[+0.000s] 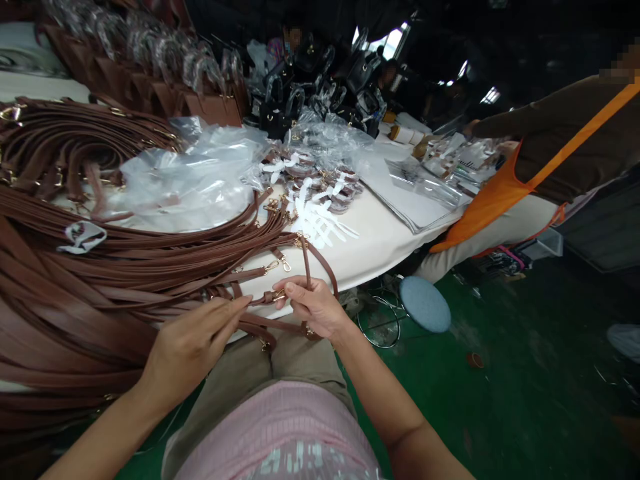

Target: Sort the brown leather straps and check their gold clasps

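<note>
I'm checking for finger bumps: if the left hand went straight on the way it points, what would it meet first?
Probably the buckle on the strap that the left hand pinches, just before the right hand; depth is hard to judge.

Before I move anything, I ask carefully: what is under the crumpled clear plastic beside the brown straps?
At the left end of the crumpled plastic, brown straps seem to run under its edge. Its cloudy folds hide the rest; I cannot tell what lies there.
</note>
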Tool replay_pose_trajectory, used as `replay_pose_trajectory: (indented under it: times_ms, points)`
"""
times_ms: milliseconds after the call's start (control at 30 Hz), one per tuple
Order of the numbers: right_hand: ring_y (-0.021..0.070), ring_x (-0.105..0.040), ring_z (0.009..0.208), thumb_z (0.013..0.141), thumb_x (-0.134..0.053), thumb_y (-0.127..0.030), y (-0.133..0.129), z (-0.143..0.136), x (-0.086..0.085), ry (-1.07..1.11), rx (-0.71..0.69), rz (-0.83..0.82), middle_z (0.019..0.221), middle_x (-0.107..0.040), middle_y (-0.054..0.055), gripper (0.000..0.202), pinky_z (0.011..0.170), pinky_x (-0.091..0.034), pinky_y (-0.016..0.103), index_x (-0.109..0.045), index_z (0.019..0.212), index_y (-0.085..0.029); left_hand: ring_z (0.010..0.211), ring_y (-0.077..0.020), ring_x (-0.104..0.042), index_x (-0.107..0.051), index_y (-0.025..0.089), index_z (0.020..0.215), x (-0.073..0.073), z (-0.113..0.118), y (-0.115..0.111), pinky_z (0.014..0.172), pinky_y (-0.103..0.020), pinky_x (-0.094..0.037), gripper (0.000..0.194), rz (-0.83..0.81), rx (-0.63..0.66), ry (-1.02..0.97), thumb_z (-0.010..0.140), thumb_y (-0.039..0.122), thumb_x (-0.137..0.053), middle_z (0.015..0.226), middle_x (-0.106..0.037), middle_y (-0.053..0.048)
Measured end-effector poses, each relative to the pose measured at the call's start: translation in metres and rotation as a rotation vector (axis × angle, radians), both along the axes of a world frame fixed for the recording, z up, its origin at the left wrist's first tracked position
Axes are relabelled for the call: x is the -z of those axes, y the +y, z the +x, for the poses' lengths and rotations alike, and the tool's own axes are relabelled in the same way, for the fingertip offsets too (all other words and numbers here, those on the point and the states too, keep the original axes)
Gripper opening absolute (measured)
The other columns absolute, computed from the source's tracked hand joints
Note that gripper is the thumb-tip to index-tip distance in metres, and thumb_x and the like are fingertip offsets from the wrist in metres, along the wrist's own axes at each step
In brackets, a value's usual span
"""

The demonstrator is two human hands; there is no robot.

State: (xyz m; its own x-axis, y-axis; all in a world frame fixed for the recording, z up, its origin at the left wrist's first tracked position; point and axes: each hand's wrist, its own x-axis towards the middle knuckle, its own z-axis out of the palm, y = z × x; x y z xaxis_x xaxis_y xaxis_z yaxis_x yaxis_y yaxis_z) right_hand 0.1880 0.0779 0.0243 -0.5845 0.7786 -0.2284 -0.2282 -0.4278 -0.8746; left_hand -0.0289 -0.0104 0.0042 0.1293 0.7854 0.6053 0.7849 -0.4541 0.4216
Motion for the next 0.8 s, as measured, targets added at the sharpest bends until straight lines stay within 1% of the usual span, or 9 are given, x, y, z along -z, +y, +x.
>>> replay_pose_trajectory:
  times_ms: [100,167,267,367,433,500,600,667,800]
  points:
    - [-0.0006,-0.024,0.039,0.073,-0.082,-0.041,0.000,0.001,0.002,-0.010,0.028,0.045,0.067,-0.070,0.002,0.036,0.039,-0.008,0.021,-0.073,0.094,-0.013,0.085,-0.0197,-0.071,-0.055,0.019,0.140,0.005,0.000,-0.003,0.083,-0.030,-0.050,0.054,0.273,-0.021,0.333,0.088,0.007,-0.064,0.104,-0.076,-0.007]
    - [0.0001,-0.031,0.040,0.075,-0.081,-0.037,-0.001,0.001,0.003,-0.021,0.043,0.103,0.067,-0.070,0.002,0.031,0.039,-0.017,0.018,-0.073,0.093,-0.014,0.089,-0.0207,-0.071,-0.053,0.018,0.141,0.006,0.005,-0.005,0.087,-0.031,-0.050,0.054,0.264,-0.025,0.287,0.089,0.008,-0.064,0.107,-0.076,-0.008]
    - [0.0061,-0.056,0.054,0.076,-0.080,-0.034,-0.007,0.001,0.003,-0.051,0.045,0.197,0.069,-0.070,0.001,0.025,0.054,-0.044,0.018,-0.073,0.090,-0.014,0.098,-0.0224,-0.072,-0.058,0.023,0.135,0.003,0.020,-0.005,0.089,-0.031,-0.054,0.042,-0.107,-0.007,-0.107,0.094,0.029,-0.062,0.117,-0.074,-0.008]
    - [0.0116,-0.065,0.069,0.073,-0.080,-0.038,-0.012,0.001,-0.002,-0.093,0.023,0.189,0.074,-0.069,0.001,0.029,0.068,-0.053,0.024,-0.072,0.088,-0.014,0.094,-0.0261,-0.072,-0.064,0.027,0.128,-0.003,0.035,-0.001,0.077,-0.032,-0.059,0.045,-0.567,0.091,-0.576,0.088,0.047,-0.066,0.097,-0.077,-0.005]
    - [0.0099,-0.060,0.066,0.072,-0.082,-0.041,-0.013,0.004,-0.004,-0.097,0.003,0.187,0.074,-0.067,0.001,0.035,0.062,-0.049,0.022,-0.071,0.089,-0.013,0.090,-0.0273,-0.072,-0.068,0.026,0.122,-0.007,0.042,0.002,0.075,-0.033,-0.059,0.043,-0.664,0.109,-0.761,0.085,0.049,-0.069,0.073,-0.073,-0.002]
    - [0.0060,-0.050,0.058,0.075,-0.079,-0.048,-0.012,0.010,-0.005,-0.078,-0.033,0.239,0.070,-0.061,-0.001,0.043,0.054,-0.040,0.019,-0.070,0.097,-0.013,0.090,-0.0271,-0.070,-0.072,0.027,0.114,-0.008,0.046,0.003,0.073,-0.030,-0.057,0.039,-0.633,0.053,-0.802,0.082,0.049,-0.071,0.066,-0.068,-0.002]
    - [0.0037,-0.033,0.048,0.092,-0.051,-0.064,-0.008,0.024,-0.001,-0.066,-0.066,0.291,0.067,-0.054,-0.004,0.052,0.045,-0.023,0.019,-0.062,0.112,-0.016,0.090,-0.0252,-0.068,-0.075,0.028,0.110,-0.005,0.045,-0.001,0.065,-0.025,-0.053,0.038,-0.560,-0.044,-0.746,0.080,0.051,-0.071,0.081,-0.072,-0.004]
    - [0.0043,-0.032,0.047,0.097,-0.039,-0.063,-0.009,0.034,0.005,-0.099,-0.064,0.269,0.064,-0.052,-0.005,0.049,0.044,-0.020,0.019,-0.057,0.106,-0.018,0.077,-0.0208,-0.065,-0.074,0.028,0.114,0.000,0.042,-0.005,0.058,-0.023,-0.050,0.042,-0.572,-0.097,-0.768,0.080,0.053,-0.070,0.089,-0.073,-0.005]
    - [0.0036,-0.034,0.047,0.094,-0.055,-0.055,-0.019,0.045,0.018,-0.125,-0.148,0.145,0.059,-0.050,-0.005,0.041,0.044,-0.019,0.018,-0.058,0.089,-0.015,0.068,-0.0151,-0.058,-0.069,0.026,0.121,0.007,0.038,-0.010,0.055,-0.020,-0.049,0.051,-0.645,-0.152,-1.031,0.078,0.053,-0.074,0.088,-0.071,-0.005]
